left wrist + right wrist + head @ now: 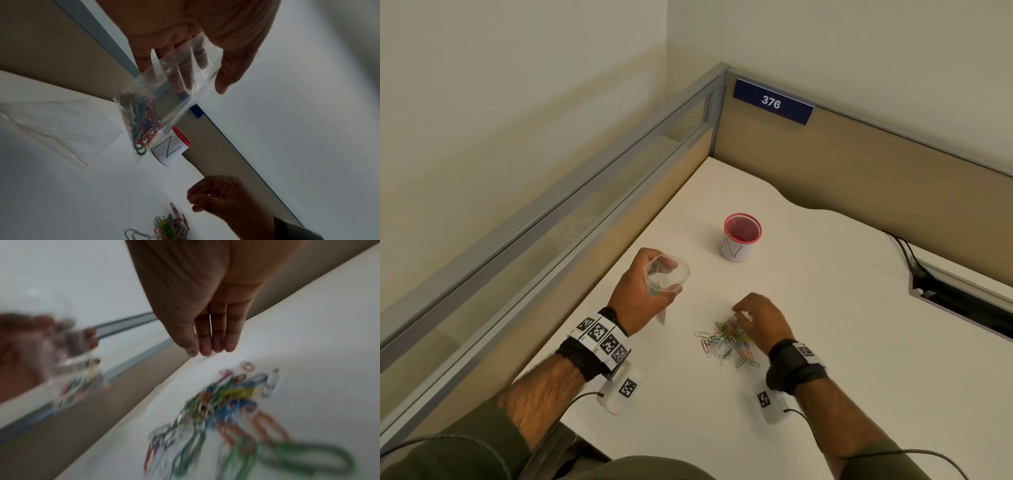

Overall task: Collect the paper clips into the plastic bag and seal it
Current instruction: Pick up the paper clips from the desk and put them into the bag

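My left hand [640, 294] holds a clear plastic bag [667, 274] above the white desk [825, 342], its mouth spread wide between thumb and fingers. Several coloured paper clips [141, 123] lie in the bag's [174, 91] bottom corner. A loose pile of coloured paper clips [726, 341] sits on the desk to the right of the bag. My right hand [756, 315] hovers just over the pile's far edge, its fingertips [207, 348] close together and pointing down. I see nothing held in it. The right wrist view is blurred.
A red mesh cup [741, 236] with a white paper label stands behind the hands. A second flat clear bag [51, 126] lies on the desk to the left. Partition walls [859, 164] close the desk's left and far sides. A cable cut-out [962, 301] opens at right.
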Demonstrator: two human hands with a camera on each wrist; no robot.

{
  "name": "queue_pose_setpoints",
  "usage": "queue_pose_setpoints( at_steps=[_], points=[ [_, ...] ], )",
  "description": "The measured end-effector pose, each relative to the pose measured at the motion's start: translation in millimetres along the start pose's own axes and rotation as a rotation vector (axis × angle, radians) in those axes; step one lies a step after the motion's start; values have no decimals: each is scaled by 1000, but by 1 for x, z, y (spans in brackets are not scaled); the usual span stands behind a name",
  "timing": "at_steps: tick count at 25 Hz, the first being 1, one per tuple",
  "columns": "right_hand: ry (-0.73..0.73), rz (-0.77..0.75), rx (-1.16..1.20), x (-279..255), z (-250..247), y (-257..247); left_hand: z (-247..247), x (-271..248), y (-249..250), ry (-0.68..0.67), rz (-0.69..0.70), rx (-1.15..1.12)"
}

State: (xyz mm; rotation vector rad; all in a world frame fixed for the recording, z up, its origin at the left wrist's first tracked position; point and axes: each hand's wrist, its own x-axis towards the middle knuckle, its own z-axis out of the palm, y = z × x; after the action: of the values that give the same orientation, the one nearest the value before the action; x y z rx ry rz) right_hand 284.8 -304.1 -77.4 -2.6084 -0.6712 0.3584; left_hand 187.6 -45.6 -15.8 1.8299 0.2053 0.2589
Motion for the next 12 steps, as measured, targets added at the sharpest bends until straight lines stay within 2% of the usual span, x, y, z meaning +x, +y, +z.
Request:
queue_pose_setpoints(
  at_steps=[1, 2, 4, 6, 9, 12],
  points=[
    [32, 55, 46, -3, -8, 8, 3, -1, -1, -4, -9, -3],
    [-15, 97, 43, -5, -14, 12, 7, -3, -2, -8, -20, -3],
    [-214, 110, -70, -9, -15, 9, 13, -7, -3, -21, -31, -1],
    [-327, 37, -165, -14, -6, -2, 18, -10, -2, -30, -28, -5],
    [-318, -69, -222, -12, 11, -14, 20, -13, -3, -30, -27, 11],
    [-253, -113, -301, -6, 20, -20, 16, -16, -3, -28, -28, 10]
  ],
)
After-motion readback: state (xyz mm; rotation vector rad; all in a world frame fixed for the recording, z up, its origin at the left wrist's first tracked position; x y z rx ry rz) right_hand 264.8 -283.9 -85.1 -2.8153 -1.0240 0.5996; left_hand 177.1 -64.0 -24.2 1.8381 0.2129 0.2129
